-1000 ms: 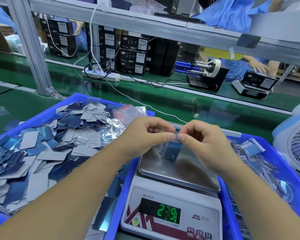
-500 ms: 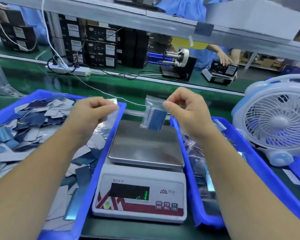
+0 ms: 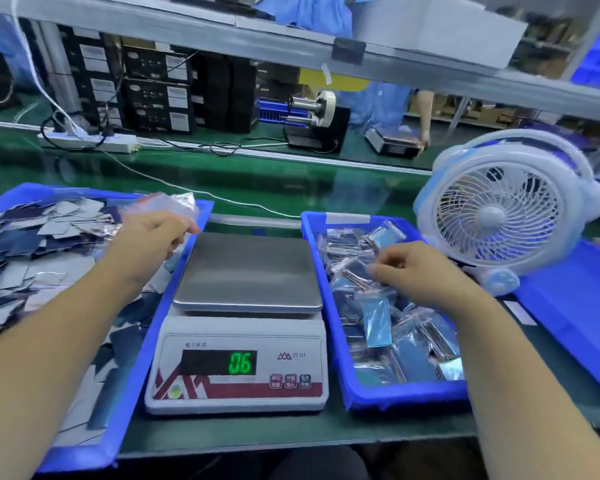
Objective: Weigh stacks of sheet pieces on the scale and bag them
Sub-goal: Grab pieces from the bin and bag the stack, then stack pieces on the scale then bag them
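I read the job as mid-cycle, with much left: the left bin (image 3: 132,403) is heaped with loose sheet pieces (image 3: 49,237), grey and blue, unsorted, while the right bin (image 3: 361,393) already holds many filled bags (image 3: 378,327). Between the two bins sits the scale (image 3: 238,341); its steel pan (image 3: 248,271) is bare and the display (image 3: 240,363) shows a near-zero figure, so I judge no stack is being weighed at present. Room for moving: both bin walls stand just beside the scale body, leaving only narrow gaps, and the white fan (image 3: 496,216) crowds the right bin's far corner; above the pan the space is open. My left hand (image 3: 149,240) lies over the left bin's inner far corner, fingers curled at a bundle of empty clear bags (image 3: 174,204); I cannot tell whether it grips one. My right hand (image 3: 420,275) hovers low over the filled bags, fingers loosely bent, apparently holding nothing.
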`<state>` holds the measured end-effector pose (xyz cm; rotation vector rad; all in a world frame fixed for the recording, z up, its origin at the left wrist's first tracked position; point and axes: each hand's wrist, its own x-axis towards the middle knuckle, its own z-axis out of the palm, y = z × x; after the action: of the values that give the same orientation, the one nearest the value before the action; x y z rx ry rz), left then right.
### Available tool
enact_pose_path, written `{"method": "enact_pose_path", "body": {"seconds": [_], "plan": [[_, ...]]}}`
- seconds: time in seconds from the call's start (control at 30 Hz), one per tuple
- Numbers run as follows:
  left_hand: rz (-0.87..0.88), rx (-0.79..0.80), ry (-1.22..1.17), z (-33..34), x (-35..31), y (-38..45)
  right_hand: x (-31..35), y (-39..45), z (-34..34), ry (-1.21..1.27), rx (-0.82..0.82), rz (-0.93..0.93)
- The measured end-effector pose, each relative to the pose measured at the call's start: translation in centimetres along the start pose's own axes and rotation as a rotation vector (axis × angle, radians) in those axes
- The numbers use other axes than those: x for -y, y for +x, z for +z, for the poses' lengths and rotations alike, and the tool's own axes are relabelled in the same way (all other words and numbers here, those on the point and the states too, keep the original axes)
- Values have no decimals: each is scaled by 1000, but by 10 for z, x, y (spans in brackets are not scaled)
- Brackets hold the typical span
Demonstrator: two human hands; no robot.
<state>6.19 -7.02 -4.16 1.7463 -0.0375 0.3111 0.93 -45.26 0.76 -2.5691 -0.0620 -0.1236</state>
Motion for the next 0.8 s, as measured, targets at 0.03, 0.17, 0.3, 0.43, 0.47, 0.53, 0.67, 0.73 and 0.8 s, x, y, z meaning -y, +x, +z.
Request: {"method": "enact_pose_path", "body": {"seconds": [0.03,0.17,0.3,0.43,0.47,0.53,0.67,0.73,0.8], "plan": [[1,12,2,2,0,-1,0,-3,1,-9,-12,-4],[-16,29,15,6,-10,-2,11,-6,-8,74,-214,26],[-74,171,117,-6,-37,3,39,-2,-1,80,-153,-24],[-61,158,234,-45,-55,-2,87,2,24,86,-76,-131],[-76,125,223,-59,-54,-3,103,2,31,74,-43,-173],[-112,47,188,-89,-48,-9,136,0,49,50,26,-252],[-162,-160,23,-136,-20,-22,195,-6,87,9,131,-423],[-189,-265,-62,-151,-6,-27,218,-8,108,-37,195,-513],[-243,-371,-155,-161,3,-24,236,-10,129,-61,283,-595]]}}
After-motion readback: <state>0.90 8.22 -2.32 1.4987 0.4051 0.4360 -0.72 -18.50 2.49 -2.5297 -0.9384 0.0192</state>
